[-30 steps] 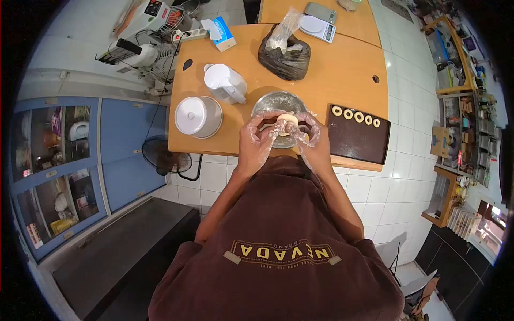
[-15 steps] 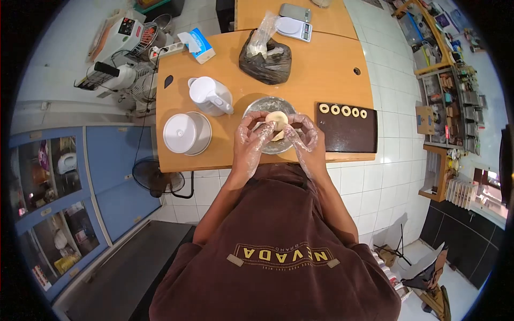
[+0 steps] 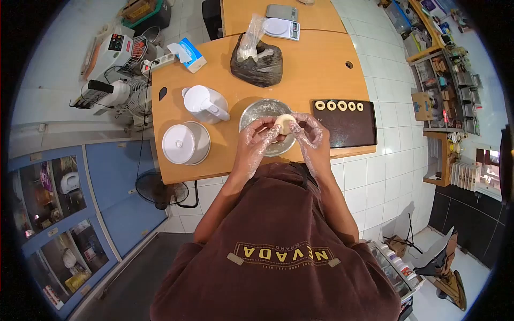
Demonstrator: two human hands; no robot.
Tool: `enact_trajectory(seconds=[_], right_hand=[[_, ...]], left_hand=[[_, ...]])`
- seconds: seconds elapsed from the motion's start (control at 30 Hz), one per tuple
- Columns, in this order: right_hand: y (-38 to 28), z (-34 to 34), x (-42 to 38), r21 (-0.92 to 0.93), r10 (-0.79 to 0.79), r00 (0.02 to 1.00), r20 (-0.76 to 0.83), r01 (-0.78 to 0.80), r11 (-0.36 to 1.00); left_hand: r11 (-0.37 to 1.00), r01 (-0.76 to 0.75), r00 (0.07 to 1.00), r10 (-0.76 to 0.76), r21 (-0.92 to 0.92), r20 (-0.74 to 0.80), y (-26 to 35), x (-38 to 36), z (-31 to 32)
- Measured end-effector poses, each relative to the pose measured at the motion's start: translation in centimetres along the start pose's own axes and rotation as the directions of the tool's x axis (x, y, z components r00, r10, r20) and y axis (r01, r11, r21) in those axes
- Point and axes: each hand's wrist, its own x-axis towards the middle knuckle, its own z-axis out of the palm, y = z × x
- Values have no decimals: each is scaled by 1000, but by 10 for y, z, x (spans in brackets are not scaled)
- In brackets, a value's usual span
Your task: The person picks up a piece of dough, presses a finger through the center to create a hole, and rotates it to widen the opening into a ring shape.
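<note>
Between my two floury hands is a small, pale, round piece of dough (image 3: 285, 123), held above the metal bowl (image 3: 257, 111). My left hand (image 3: 254, 143) is closed, its fingers and thumb pinching the dough's left side. On the other side, my right hand (image 3: 312, 136) grips the dough with thumb and fingertips. Flour dusts the bowl's inside; my hands cover its near part. To the right, a dark baking tray (image 3: 345, 131) carries a row of several dough rings (image 3: 342, 106) along its far edge.
Left of the bowl stand a white pitcher (image 3: 205, 104) and a white lidded tub (image 3: 182, 144). Farther back are a black plastic bag (image 3: 257, 67), a white scale (image 3: 282, 28) and a tissue box (image 3: 193, 55). A fan (image 3: 160, 190) stands beside the table's left edge.
My hands and the dough have shifted slightly right and down over the bowl, and the dough is turned differently. The camera view has also tilted a little.
</note>
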Motion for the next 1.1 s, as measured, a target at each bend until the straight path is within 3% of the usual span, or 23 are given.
enact_trajectory(seconds=[0.07,0.27,0.37,0.57,0.87,1.1], right_hand=[[-3,-1,0,-51,29,999,38,-27,998],[10,-7,2,-125,9,996,85,1,992],[11,-9,4,-211,-36,993,114,59,976],[3,-4,2,-318,-73,990,118,107,942],[3,1,1,-224,-77,988,132,106,969],[7,-4,3,-212,-43,986,161,77,974]], left_hand=[[997,-25,1000,24,-70,-15,3,0,8],[978,-46,999,45,202,13,6,-2,5],[971,-96,994,84,217,67,4,-5,3],[846,-198,980,180,495,84,6,-1,0],[835,-253,966,188,489,179,11,3,-9],[954,-88,994,64,287,91,6,2,-1]])
